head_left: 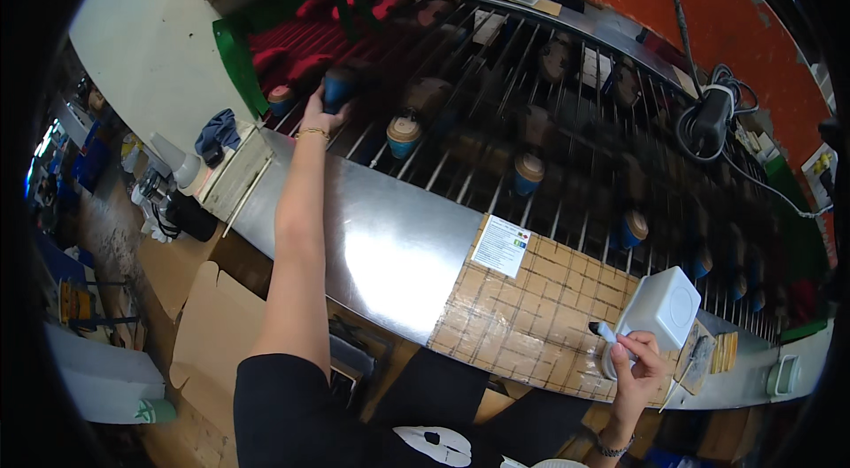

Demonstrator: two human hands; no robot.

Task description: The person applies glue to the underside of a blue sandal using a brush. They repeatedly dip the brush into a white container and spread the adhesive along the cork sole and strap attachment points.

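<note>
My left hand (326,114) reaches out at full arm's length and is closed round a dark shoe on a blue last (337,89), over the left end of the rod conveyor (434,176). The far part of that shoe is too dark to make out. At the lower right, my right hand (639,362) pinches a small brush with a pale blue handle (606,332) and dark bristles. It is held just above a small white cup (609,365), which my fingers partly hide. A white plastic container (668,309) stands right behind that hand.
Several shoes on blue lasts, such as one nearby (404,137) and another (529,174), lie along the conveyor. Red light glows at its left end. A metal ledge (381,238) borders it, with brown grid-patterned covering (531,317) and a printed card (500,246). A coiled cable (715,118) hangs right.
</note>
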